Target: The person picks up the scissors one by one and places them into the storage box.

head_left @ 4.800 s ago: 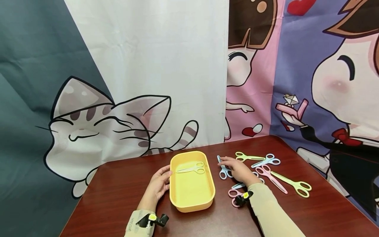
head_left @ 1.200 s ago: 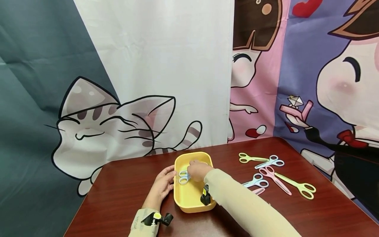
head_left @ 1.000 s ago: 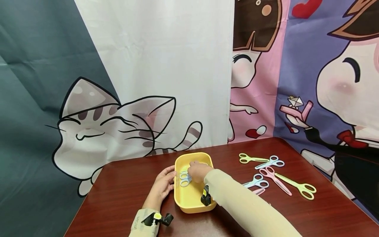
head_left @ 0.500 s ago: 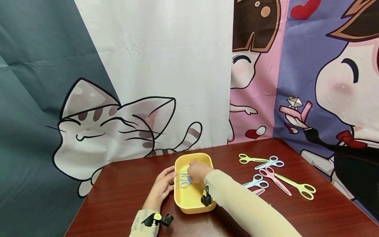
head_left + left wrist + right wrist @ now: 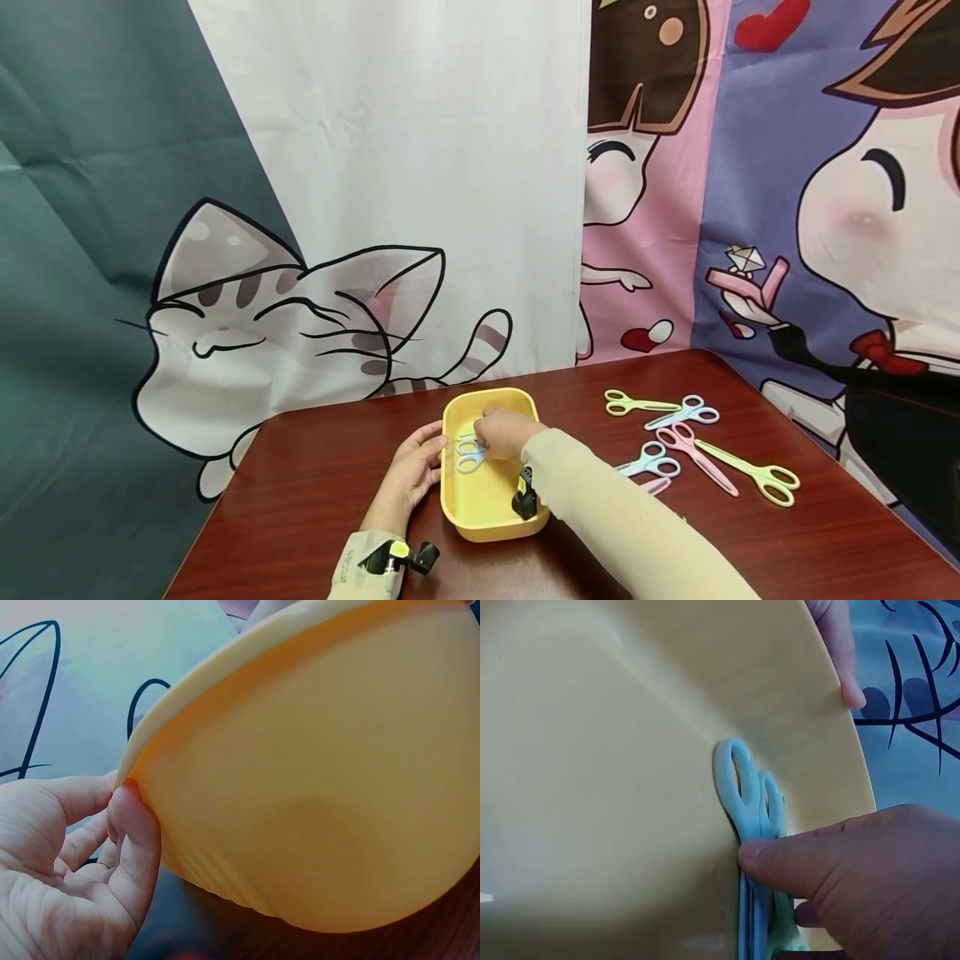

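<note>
A yellow tray [image 5: 491, 508] stands on the dark red table [image 5: 315, 500]. My left hand [image 5: 415, 468] rests against the tray's left wall, thumb [image 5: 139, 840] on the outer side of the tray [image 5: 322, 787] and a fingertip [image 5: 845, 667] at the rim. My right hand [image 5: 502, 433] is inside the tray and pinches the blue scissors [image 5: 470, 454] at the blades, thumb [image 5: 810, 859] on top. The blue scissors' [image 5: 748, 791] handles lie on the tray floor [image 5: 600, 787]. Under them shows a bit of green scissors [image 5: 784, 941].
Several scissors lie on the table to the right of the tray: green [image 5: 633, 404], blue [image 5: 686, 411], pink [image 5: 693, 454], green [image 5: 750, 472], blue [image 5: 645, 460] and pink [image 5: 655, 485]. Cartoon cloth hangs behind the table [image 5: 375, 208].
My right hand took the blue scissors from the table into the tray. In the last second they sank onto the tray floor; the hands hardly moved.
</note>
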Tool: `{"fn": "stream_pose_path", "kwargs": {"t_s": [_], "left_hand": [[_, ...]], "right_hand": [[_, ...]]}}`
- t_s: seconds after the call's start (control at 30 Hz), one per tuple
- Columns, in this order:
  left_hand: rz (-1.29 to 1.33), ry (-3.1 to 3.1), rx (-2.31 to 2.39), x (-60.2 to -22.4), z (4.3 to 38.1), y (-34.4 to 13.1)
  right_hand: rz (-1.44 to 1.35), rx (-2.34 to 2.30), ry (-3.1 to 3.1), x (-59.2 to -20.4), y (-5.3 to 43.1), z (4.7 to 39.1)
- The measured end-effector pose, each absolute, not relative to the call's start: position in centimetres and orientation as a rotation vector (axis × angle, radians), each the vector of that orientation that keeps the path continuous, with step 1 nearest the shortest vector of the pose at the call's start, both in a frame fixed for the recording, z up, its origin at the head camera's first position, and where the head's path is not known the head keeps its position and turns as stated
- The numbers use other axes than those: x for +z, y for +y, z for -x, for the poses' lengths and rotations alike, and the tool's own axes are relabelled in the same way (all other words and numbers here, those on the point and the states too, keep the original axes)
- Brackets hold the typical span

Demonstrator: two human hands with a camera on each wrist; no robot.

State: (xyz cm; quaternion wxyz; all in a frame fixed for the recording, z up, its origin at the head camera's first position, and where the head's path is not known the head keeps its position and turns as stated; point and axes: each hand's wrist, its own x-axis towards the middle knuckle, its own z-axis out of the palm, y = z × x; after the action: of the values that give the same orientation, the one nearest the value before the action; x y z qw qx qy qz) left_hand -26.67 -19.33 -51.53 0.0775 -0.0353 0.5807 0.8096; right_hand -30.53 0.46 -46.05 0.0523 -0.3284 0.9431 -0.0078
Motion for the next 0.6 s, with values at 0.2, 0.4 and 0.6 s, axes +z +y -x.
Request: {"fn": "stream_pose_path", "kwargs": {"t_s": [0.2,0.4,0.6], "left_hand": [[0.107,1.728,2.434,-51.6,26.7,-19.2],[0.105,1.749,2.424,-51.6,26.7,-19.1],[0.115,1.735,2.438,-51.5,26.7,-19.2]], "right_hand": [[1.025,-0.250,2.784,-45.3,1.0,31.0],[1.041,-0.515,2.709,-43.5,2.4,31.3],[1.028,-0.816,2.719,-43.0,5.6,31.2]]}}
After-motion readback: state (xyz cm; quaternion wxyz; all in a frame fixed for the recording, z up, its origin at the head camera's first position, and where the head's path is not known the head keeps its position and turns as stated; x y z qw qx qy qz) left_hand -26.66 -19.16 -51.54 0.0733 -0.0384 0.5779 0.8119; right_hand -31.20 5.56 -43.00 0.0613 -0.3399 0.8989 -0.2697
